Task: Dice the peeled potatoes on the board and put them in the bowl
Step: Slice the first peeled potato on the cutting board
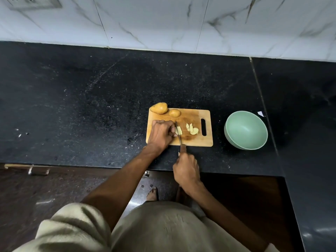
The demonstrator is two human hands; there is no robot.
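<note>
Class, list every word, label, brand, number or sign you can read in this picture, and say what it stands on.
None: no readable text anywhere.
The cutting board, bowl and knife show no marking.
The white scrap beside the bowl looks blank.

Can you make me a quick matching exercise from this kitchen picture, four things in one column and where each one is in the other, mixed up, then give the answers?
Things:
1. bowl
2. whole potatoes
3. knife
4. cut slices

Places:
A. far left corner of the cutting board
B. held in the right hand
C. on the counter, right of the board
D. on the board near its handle slot

Pairs: 1-C, 2-A, 3-B, 4-D
</note>
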